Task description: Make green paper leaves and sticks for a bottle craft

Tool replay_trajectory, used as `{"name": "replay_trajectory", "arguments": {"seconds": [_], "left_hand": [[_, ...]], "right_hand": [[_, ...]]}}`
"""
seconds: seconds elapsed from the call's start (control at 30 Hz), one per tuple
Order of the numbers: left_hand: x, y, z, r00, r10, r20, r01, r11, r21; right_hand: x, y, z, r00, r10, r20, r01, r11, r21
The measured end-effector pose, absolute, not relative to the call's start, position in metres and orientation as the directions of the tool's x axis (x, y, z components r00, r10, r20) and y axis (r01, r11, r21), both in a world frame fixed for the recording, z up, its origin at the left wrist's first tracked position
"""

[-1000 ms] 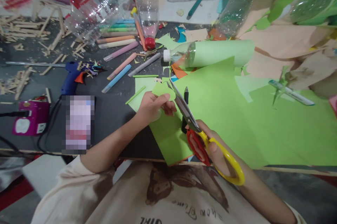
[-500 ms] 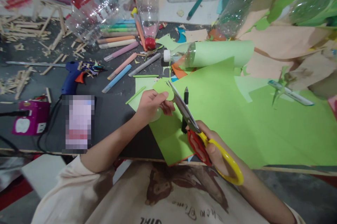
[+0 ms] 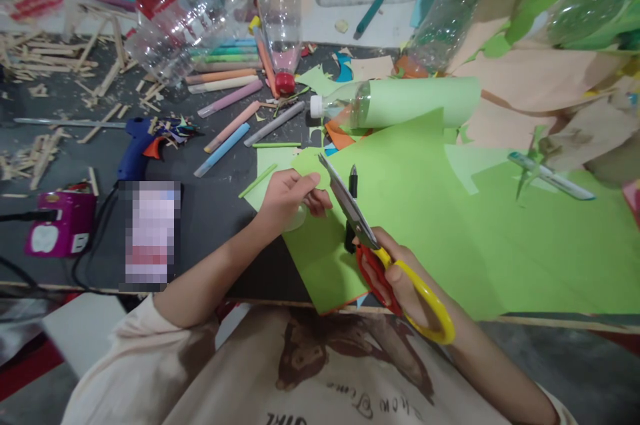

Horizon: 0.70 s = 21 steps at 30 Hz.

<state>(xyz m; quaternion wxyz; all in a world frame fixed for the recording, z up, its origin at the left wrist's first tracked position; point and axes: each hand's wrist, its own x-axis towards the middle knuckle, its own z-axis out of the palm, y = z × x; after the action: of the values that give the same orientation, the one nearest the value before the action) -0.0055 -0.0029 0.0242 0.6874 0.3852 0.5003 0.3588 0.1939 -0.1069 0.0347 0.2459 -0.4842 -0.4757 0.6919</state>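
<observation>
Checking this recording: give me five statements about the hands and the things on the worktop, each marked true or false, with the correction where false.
1. The right hand holds the scissors. True.
2. The left hand holds a marker. False: the left hand holds a small green paper piece.
3. A black pen lies on the large green sheet. True.
4. The paper-wrapped bottle stands upright. False: that bottle lies on its side.
5. The glue gun has a blue body. True.

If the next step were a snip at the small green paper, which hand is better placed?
Probably the right hand: it holds the scissors, which point toward the small green paper. The left hand pinches that paper, so it seems better placed to steady it.
</observation>
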Motion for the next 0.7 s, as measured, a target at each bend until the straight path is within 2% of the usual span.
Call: {"name": "replay_trajectory", "arguments": {"seconds": [0.13,0.2,0.27,0.33,0.43,0.5,0.57,0.63,0.7], "left_hand": [[-0.017,0.002,0.036,0.143,0.939,-0.313,0.016,0.314,0.949],[-0.029,0.009,0.044,0.061,0.979,-0.196,0.125,0.188,0.974],[-0.042,0.018,0.051,0.075,0.988,-0.134,0.270,0.109,0.957],[-0.054,0.026,0.055,0.118,0.985,-0.129,0.404,0.071,0.912],[-0.065,0.033,0.054,0.219,0.949,-0.227,0.570,0.064,0.819],[-0.069,0.035,0.049,0.207,0.945,-0.255,0.667,0.054,0.743],[-0.070,0.035,0.043,0.115,0.977,-0.178,0.751,0.032,0.659],[-0.070,0.034,0.039,0.027,0.999,-0.025,0.805,-0.007,0.594],[-0.068,0.033,0.037,0.071,0.994,0.088,0.826,-0.108,0.553]], "right_hand": [[0.193,-0.108,0.025,-0.386,0.812,-0.438,-0.045,-0.491,-0.870],[0.192,-0.103,0.022,-0.374,0.818,-0.436,-0.145,-0.516,-0.844],[0.194,-0.094,0.022,-0.371,0.808,-0.457,-0.206,-0.552,-0.808],[0.197,-0.084,0.024,-0.364,0.794,-0.487,-0.232,-0.584,-0.778],[0.202,-0.074,0.028,-0.385,0.771,-0.508,-0.250,-0.617,-0.746],[0.204,-0.072,0.029,-0.405,0.757,-0.513,-0.255,-0.632,-0.732],[0.205,-0.072,0.029,-0.415,0.748,-0.518,-0.258,-0.643,-0.721],[0.205,-0.073,0.028,-0.416,0.748,-0.517,-0.263,-0.643,-0.719],[0.206,-0.072,0.027,-0.413,0.757,-0.506,-0.271,-0.633,-0.725]]}}
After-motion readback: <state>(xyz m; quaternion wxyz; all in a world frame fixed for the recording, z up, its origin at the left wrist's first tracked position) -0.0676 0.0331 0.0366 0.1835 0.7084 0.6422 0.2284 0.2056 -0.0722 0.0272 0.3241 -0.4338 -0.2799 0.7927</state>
